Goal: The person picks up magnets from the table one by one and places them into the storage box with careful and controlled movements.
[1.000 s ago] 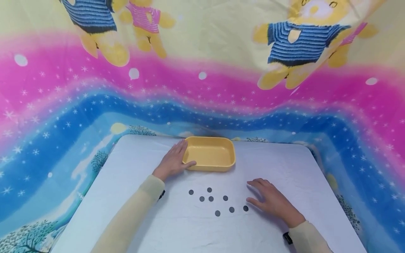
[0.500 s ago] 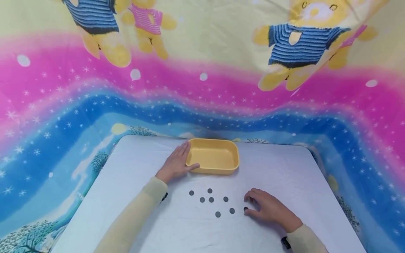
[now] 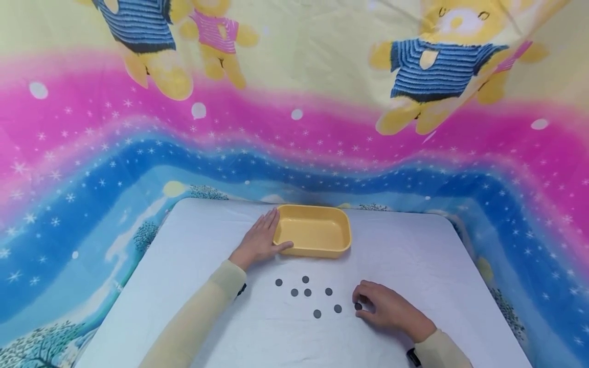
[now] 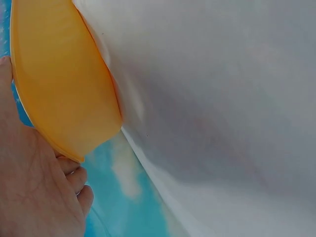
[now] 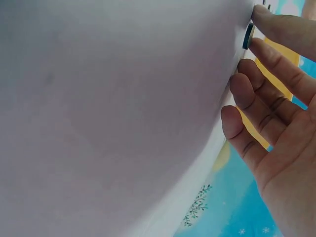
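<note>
My left hand (image 3: 257, 242) lies along the left end of a yellow rectangular box (image 3: 313, 254), its fingers straight and thumb at the front rim. In the left wrist view, the fingertips of that hand (image 4: 39, 187) show at the rim of the box (image 4: 66, 74). My right hand (image 3: 391, 309), low over the table, pinches a small dark round disc (image 3: 358, 306) between thumb and forefinger. The right wrist view shows this disc (image 5: 248, 36) edge-on at the fingertips, the other fingers loosely bent. Several similar grey discs (image 3: 317, 314) lie flat left of the right hand.
A white-covered table (image 3: 257, 337) carries everything. Behind it and at both sides hangs a colourful cloth (image 3: 294, 138) printed with bears and snowflakes. The box stands near the table's back edge, with the loose discs in front of it.
The right hand has come down and closed its thumb and forefinger on the rightmost disc. The left hand and the box have shifted slightly right. The other discs stay in place.
</note>
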The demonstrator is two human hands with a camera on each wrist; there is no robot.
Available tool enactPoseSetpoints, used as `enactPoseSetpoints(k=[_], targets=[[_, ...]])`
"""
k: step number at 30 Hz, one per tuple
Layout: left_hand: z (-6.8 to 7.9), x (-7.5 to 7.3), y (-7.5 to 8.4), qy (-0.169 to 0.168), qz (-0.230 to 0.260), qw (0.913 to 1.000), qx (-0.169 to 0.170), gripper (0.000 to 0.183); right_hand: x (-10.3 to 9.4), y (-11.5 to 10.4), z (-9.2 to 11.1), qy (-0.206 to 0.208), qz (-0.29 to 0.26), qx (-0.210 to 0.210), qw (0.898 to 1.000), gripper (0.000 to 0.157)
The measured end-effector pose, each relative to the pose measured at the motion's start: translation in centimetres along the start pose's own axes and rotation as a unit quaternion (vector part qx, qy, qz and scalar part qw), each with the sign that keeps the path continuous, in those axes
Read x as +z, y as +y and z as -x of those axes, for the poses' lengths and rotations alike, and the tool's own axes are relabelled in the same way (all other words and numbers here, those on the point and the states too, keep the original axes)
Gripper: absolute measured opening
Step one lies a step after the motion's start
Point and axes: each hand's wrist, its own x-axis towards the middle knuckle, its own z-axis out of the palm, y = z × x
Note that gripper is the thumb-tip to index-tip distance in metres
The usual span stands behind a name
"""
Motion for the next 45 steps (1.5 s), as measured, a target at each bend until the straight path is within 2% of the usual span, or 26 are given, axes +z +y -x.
enactPoseSetpoints(k=[6, 13, 20, 24, 31, 34, 38, 42, 45], targets=[[0.1, 0.1, 0.4, -0.002, 0.009, 0.9999, -0.007, 0.117, -0.1, 0.1, 0.2, 0.002, -0.004, -0.015, 1.0, 0.022], [0.2, 0.1, 0.6, 0.004, 0.011, 0.9999, -0.007, 0.116, -0.1, 0.2, 0.3, 0.003, -0.016, 0.001, 1.0, 0.025], [0.5, 0.1, 0.4, 0.012, 0.026, 0.9995, -0.012, 0.116, -0.1, 0.0, 0.1, -0.004, -0.027, -0.003, 1.0, 0.026], [0.4, 0.1, 0.2, 0.014, 0.023, 0.9996, -0.01, 0.117, -0.3, -0.5, -0.4, -0.018, -0.048, 0.01, 0.999, 0.028], [0.2, 0.4, 0.1, 0.002, 0.024, 0.9997, -0.008, 0.118, -1.0, -1.2, -1.5, -0.049, -0.081, 0.041, 0.995, 0.019], [0.1, 0.4, 0.2, 0.001, 0.021, 0.9998, -0.006, 0.118, -1.5, -1.1, -2.2, -0.027, -0.083, 0.025, 0.996, 0.018], [0.2, 0.1, 0.3, 0.0, 0.029, 0.9996, -0.006, 0.117, -2.2, -0.8, -3.4, 0.037, -0.086, -0.021, 0.995, 0.02], [0.3, -0.1, 0.4, -0.001, 0.034, 0.9994, -0.008, 0.117, -3.0, -0.7, -4.8, 0.106, -0.097, -0.076, 0.987, 0.023], [0.3, -0.1, 0.4, -0.003, 0.031, 0.9995, -0.008, 0.117, -3.7, -0.8, -5.8, 0.145, -0.1, -0.088, 0.98, 0.027]])
